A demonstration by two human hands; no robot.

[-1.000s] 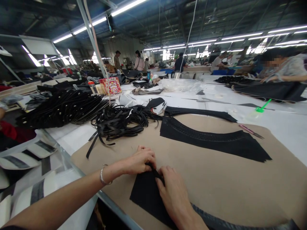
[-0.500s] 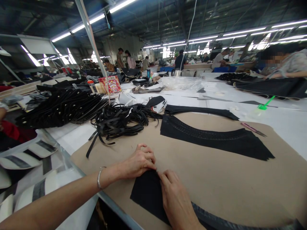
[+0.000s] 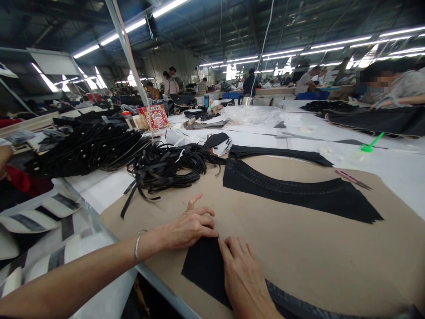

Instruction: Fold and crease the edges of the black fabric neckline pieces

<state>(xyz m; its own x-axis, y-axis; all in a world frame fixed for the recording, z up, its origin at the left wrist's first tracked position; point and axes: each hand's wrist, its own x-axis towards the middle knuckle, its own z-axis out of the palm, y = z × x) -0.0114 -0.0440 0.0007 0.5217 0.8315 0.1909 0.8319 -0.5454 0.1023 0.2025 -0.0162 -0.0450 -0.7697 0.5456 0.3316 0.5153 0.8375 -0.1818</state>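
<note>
A black curved panel (image 3: 203, 266) of sheet material lies in front of me, its near part running out of the bottom edge. My left hand (image 3: 187, 226) is at its far corner, one finger raised and the others apart, with fingertips touching the edge. On the panel's right side rests my right hand (image 3: 244, 270), its fingers bent and pressed together around the edge; their undersides are hidden. Beyond my hands lies a stack of similar black curved panels (image 3: 299, 195) with a textured strip along the inner curve.
A tangle of black straps (image 3: 166, 170) sits at the far left of the brown board (image 3: 318, 261). Pink-handled snips (image 3: 353, 179) lie at the right. Piled black pieces (image 3: 89, 150) are farther left. A co-worker (image 3: 398, 86) leans over the table at the far right.
My left hand's fingers have spread, and one finger has lifted from the corner. My right hand has barely moved, and the panel lies in nearly the same place.
</note>
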